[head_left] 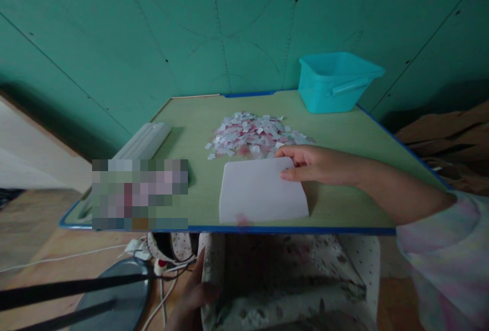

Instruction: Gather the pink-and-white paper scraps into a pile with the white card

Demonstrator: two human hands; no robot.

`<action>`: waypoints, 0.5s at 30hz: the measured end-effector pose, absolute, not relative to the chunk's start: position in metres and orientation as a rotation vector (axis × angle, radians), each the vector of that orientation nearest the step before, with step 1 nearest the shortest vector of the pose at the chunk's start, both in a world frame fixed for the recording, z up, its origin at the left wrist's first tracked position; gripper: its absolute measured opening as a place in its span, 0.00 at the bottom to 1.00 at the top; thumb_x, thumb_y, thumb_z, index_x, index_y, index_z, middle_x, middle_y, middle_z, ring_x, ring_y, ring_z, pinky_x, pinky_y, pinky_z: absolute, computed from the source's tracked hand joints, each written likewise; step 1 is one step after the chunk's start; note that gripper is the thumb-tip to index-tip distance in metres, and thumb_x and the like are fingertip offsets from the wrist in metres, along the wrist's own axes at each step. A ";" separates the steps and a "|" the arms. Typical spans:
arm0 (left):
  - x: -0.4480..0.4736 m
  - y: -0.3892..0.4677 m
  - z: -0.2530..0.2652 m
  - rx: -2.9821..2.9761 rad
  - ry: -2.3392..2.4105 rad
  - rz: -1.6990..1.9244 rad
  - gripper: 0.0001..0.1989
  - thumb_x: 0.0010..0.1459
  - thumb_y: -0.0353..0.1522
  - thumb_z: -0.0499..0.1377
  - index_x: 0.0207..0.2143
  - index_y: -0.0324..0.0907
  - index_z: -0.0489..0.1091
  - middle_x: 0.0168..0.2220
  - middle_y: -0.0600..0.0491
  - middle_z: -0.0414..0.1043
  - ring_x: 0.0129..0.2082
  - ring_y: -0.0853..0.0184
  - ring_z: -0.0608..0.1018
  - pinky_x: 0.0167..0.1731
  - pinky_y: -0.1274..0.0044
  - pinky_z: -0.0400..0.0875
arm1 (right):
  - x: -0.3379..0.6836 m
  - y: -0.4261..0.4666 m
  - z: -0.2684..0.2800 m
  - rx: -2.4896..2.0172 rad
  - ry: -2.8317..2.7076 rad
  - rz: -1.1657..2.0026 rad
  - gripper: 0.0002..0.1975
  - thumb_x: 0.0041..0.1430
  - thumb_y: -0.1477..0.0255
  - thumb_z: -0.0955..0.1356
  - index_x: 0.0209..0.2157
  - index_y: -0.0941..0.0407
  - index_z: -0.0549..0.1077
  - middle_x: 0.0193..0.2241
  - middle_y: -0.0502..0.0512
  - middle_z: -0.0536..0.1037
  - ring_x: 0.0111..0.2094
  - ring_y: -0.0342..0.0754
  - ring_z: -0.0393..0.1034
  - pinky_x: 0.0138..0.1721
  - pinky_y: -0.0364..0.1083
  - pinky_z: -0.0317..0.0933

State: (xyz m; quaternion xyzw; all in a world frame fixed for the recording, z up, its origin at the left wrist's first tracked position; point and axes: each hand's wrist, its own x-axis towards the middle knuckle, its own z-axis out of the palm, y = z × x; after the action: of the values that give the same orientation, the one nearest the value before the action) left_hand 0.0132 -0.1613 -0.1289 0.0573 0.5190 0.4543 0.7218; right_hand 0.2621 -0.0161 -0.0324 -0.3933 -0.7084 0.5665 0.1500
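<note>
My right hand [301, 162] reaches in from the right, its thumb on top and fingers at the far edge of a white rounded-corner sheet [260, 191], pinching its upper right corner. The sheet is over the near part of the table, with a faint pinkish smudge at its lower edge. Just beyond it lies a loose heap of small white and pinkish paper pieces [252, 132]. Below the table edge, my left hand [196, 293] is dim and blurred, beside the pale edge of a dark-spotted, fabric-like thing [290, 305]. Its fingers are not clear.
A turquoise bucket [336, 84] stands at the table's back right corner. A white, long bundle [147, 140] lies on the left, near a pixelated patch. The pale green table [191, 117] has a blue edge. Below are cables and a dark round base [118, 295].
</note>
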 end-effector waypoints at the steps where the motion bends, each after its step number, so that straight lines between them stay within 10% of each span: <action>1: 0.015 -0.162 -0.127 0.134 1.150 1.005 0.36 0.31 0.25 0.60 0.49 0.47 0.63 0.28 0.52 0.76 0.32 0.51 0.76 0.29 0.65 0.69 | 0.262 -0.017 -0.032 -1.117 -2.035 1.647 0.09 0.52 0.71 0.63 0.35 0.58 0.62 0.28 0.48 0.69 0.28 0.41 0.65 0.25 0.39 0.55; 15: 0.015 -0.168 -0.127 0.209 1.220 0.995 0.34 0.37 0.24 0.57 0.51 0.46 0.60 0.32 0.52 0.76 0.40 0.53 0.74 0.35 0.66 0.68 | 0.265 -0.019 -0.028 -1.018 -2.106 1.634 0.09 0.51 0.70 0.64 0.35 0.58 0.62 0.28 0.48 0.67 0.28 0.39 0.62 0.28 0.39 0.54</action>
State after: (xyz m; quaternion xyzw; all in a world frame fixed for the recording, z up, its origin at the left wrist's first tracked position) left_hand 0.0151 -0.1683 -0.1269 0.0941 0.5480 0.4468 0.7009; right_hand 0.2654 -0.0195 -0.0280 -0.3530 -0.7303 0.5668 0.1437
